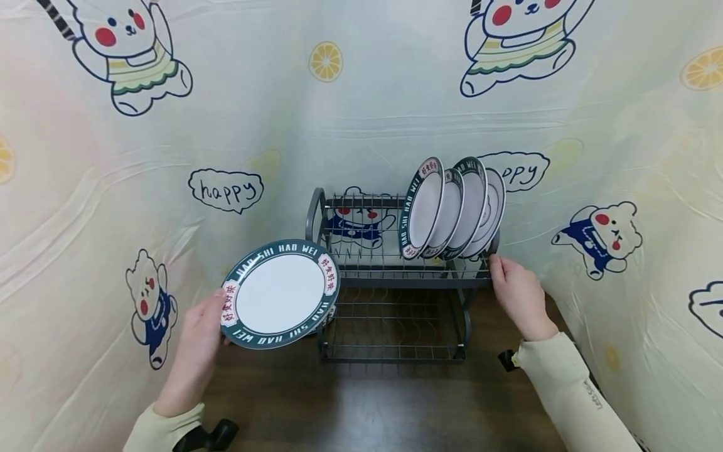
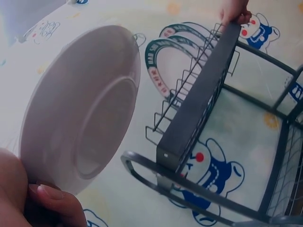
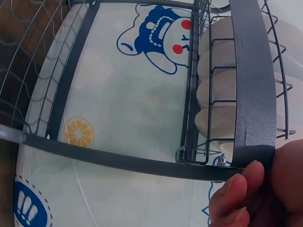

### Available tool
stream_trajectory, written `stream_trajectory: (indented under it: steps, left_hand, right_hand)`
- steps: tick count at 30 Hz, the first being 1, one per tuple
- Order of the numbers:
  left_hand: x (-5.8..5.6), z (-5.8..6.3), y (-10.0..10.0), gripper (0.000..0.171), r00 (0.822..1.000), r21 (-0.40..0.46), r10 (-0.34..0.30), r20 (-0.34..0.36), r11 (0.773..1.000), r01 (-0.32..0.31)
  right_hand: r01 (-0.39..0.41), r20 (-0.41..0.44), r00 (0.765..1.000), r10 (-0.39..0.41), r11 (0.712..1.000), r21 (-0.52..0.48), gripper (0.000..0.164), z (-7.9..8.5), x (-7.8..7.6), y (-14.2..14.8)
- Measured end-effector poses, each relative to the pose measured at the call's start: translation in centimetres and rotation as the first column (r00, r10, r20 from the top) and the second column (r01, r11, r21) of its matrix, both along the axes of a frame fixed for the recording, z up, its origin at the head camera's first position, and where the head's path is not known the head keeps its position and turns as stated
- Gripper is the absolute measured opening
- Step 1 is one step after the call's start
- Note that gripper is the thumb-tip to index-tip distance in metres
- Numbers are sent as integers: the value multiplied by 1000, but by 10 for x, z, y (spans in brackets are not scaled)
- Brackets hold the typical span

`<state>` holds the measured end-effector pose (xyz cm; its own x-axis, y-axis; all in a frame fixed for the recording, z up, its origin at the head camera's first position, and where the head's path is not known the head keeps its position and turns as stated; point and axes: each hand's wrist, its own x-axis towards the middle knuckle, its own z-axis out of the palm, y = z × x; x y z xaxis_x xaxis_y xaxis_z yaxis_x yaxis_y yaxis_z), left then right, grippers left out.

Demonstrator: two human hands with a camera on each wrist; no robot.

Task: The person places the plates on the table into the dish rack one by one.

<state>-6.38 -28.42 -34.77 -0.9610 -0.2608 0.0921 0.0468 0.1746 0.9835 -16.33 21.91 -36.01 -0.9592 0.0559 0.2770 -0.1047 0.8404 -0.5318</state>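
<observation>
While hanging behind and at both sides as a pale sheet (image 1: 367, 125), shows five printed bear figures (image 1: 607, 238) in the head view. Below, spreads out as one dark brown tabletop (image 1: 373, 408). On it, stands as one dark metal dish rack (image 1: 407, 283), with two wire tiers counted.

In cream sleeves (image 1: 565, 383), two in number, reaches in from the lower left and lower right. With the left hand (image 1: 198, 342), angles upward and pinches the left rim of one held plate (image 1: 282, 293), thumb over the printed border, fingertips against the underside. With the right hand (image 1: 519, 295), leans inward and grips the upper tier's right front corner, thumb on the bar, fingers curled under.

In the held plate's place, hovers tilted at the rack's left, overlapping the left frame in the head view but well apart from the upper tier in the left wrist view. At the upper tier's right end, stands on edge as a row of at least four plates (image 1: 423, 210), three with green lettered borders; cannot tell the exact count at the back. On the wrists, shows two small black devices (image 1: 220, 434), one each.
</observation>
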Motion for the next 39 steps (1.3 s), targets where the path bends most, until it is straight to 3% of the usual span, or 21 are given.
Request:
stream_trajectory:
  steps: [5,10,16,24,28,34,39]
  left_hand:
    - [-2,1,7,47,1000,-42,-18,2,999,18]
    - [-7,1,15,47,999,-32,-43,-4,999,43]
    - [-10,2,25,49,995,-25,-100,-19,995,100]
    - [-17,3,41,51,987,-59,-154,36,986,156]
    - [-21,3,53,51,984,-58,-177,30,982,178]
    - [-27,3,70,48,974,-25,-224,22,974,225]
    - [-32,3,87,46,964,-9,-263,42,965,263]
  right_hand:
    - [59,-77,995,-58,998,4,49,0,7,-2]
    - [114,-227,967,-118,993,-31,37,0,16,-6]
    - [87,-315,944,-99,995,-53,35,4,26,-15]
    - [-37,-203,979,11,992,-124,40,18,43,-37]
    - [-113,-109,989,96,980,-162,40,23,48,-48]
    - [-227,70,964,258,928,-295,42,28,54,-67]
    - [-259,99,944,313,897,-359,37,32,60,-78]
